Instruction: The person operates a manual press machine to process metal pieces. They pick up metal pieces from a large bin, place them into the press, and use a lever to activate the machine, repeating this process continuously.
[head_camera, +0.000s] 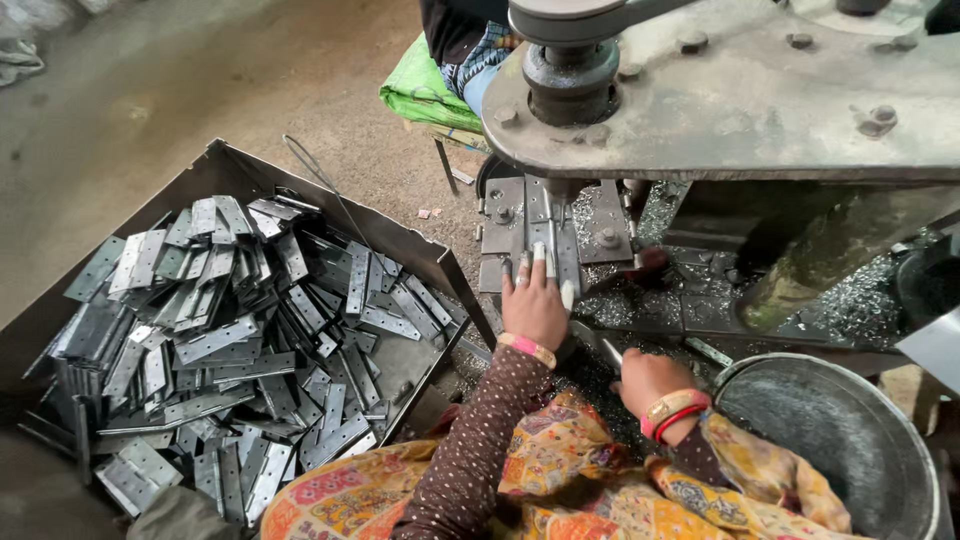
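right now the left hand (534, 305) lies flat with fingers spread on a narrow metal strip (541, 222) sitting on the die bed (600, 225) under the heavy grey press (720, 100), pressing rather than gripping. just below and to the right, the right hand (650, 380) is curled closed around a thin metal rod (612, 352). to the left stands a metal bin (420, 250) heaped with flat hinge plates (230, 340); a round metal basin (830, 440) sits beside the right wrist.
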